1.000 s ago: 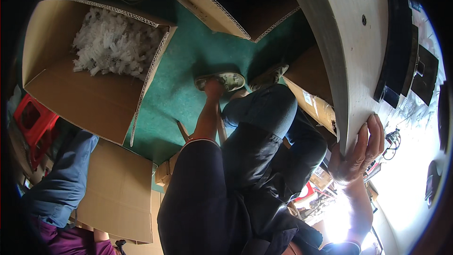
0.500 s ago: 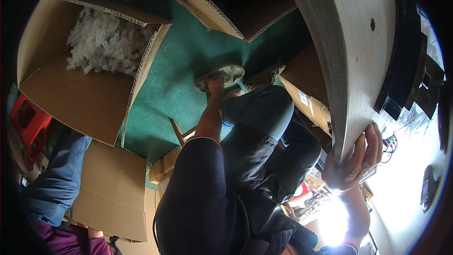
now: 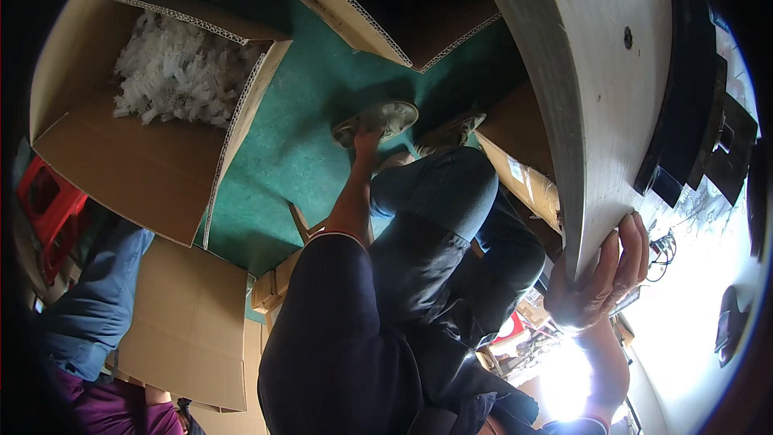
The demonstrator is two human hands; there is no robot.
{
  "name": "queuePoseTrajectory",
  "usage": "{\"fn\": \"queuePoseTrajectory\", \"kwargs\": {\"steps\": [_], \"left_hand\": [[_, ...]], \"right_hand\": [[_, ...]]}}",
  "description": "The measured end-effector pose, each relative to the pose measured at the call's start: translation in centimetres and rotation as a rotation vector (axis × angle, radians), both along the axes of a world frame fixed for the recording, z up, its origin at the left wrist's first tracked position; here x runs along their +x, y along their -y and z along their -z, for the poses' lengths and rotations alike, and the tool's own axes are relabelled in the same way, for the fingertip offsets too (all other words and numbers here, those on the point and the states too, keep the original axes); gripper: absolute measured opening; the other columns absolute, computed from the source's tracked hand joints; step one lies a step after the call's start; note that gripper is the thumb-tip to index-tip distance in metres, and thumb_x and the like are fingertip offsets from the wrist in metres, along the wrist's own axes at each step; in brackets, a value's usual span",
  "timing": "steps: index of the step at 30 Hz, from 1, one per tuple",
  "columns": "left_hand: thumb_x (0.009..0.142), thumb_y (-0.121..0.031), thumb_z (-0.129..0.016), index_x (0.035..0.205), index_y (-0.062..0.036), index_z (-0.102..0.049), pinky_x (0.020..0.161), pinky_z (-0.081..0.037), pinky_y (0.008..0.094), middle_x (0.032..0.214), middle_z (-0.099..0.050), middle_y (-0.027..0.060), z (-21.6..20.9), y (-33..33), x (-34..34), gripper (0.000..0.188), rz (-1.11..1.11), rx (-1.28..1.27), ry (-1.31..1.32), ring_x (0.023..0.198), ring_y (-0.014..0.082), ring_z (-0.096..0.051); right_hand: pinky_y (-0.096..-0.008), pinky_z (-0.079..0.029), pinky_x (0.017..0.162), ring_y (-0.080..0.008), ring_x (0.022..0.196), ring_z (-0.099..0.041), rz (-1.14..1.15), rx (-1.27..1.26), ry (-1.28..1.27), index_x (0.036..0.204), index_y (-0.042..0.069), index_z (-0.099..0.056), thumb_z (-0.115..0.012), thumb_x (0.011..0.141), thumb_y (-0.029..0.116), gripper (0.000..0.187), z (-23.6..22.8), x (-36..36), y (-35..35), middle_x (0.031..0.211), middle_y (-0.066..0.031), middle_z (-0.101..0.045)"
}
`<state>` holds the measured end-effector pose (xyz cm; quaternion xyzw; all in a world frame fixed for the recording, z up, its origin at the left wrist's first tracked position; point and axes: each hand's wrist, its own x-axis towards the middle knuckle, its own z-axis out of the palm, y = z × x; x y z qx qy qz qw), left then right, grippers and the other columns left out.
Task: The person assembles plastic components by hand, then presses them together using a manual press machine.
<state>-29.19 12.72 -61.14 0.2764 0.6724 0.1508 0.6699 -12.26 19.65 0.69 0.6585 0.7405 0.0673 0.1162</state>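
Note:
I am bent far forward, looking down past my dark sleeve and blue-jeaned legs. My left hand [image 3: 365,142] reaches down to a pale shoe [image 3: 385,118] on the green floor [image 3: 306,137], with its fingertips at the shoe's heel end. Its grip is too small to make out. My right hand [image 3: 602,275] is wrapped around the edge of a pale wooden tabletop [image 3: 600,105], fingers on top and thumb underneath. A second shoe [image 3: 451,134] stands just to the right of the first.
An open cardboard box [image 3: 121,157] holding white plastic pieces [image 3: 181,76] stands at the left. Flat cardboard [image 3: 189,330] lies below it, and another carton flap [image 3: 362,8] is at the top. A red stool [image 3: 48,209] and a person's blue sleeve [image 3: 101,298] are at the far left. Dark devices [image 3: 692,105] sit on the table.
My left hand stays at the shoe and my right hand keeps its hold on the table edge. The view has only shifted slightly.

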Motion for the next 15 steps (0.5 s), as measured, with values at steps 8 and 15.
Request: {"fn": "queuePoseTrajectory", "kwargs": {"steps": [8,15], "left_hand": [[0.077,-0.035,-0.084,0.141,-0.0072,-0.058,0.09,-0.055,0.0443,0.114,-0.075,0.018,0.6,-1.2,0.8,0.074,0.278,0.156,-0.125,0.105,0.0324,-0.073],[0.076,-0.048,-0.082,0.123,-0.0071,-0.07,0.093,-0.055,0.0495,0.113,-0.074,0.0207,0.3,-1.4,2.9,0.064,0.555,0.203,-0.296,0.104,0.0399,-0.071]], "right_hand": [[-0.0544,-0.046,0.11,-0.0437,0.137,-0.042,-0.027,0.05,-0.008,0.144,0.002,-0.037,-0.072,0.082,0.007,0.071,0.8,0.3,0.3,0.138,-0.0231,-0.041],[-0.0542,-0.046,0.111,-0.0431,0.138,-0.042,-0.019,0.05,-0.013,0.145,0.003,-0.037,-0.076,0.079,0.01,0.077,0.9,0.5,0.2,0.139,-0.0228,-0.043]]}}
